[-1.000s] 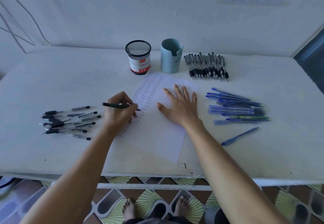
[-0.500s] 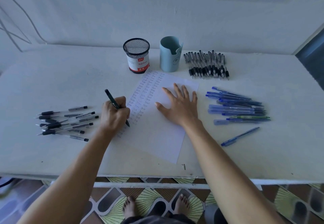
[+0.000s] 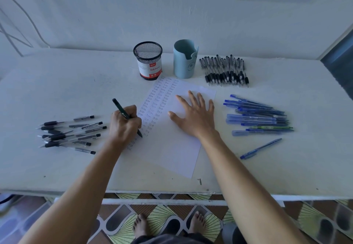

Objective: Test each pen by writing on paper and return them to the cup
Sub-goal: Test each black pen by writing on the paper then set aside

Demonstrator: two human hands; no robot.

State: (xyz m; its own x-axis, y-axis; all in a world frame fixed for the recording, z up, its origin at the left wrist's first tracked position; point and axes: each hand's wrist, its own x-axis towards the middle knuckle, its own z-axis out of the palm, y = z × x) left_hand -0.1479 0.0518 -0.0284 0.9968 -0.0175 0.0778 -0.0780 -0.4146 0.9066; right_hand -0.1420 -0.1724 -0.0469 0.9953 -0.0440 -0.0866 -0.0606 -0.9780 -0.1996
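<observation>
The left grip [image 3: 125, 123] clasps a black pen [image 3: 119, 108], tip down at the left edge of the paper [image 3: 172, 152], while the right grip [image 3: 194, 115] lies flat and spread on its middle.

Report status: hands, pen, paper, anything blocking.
Left hand grips black pen, tip at paper. Right hand flat on paper. Mesh cup, blue cup unobstructed.

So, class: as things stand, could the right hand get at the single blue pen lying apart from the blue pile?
Probably yes. The right hand lies flat and empty on the paper, and only bare table separates it from the single blue pen.
</observation>
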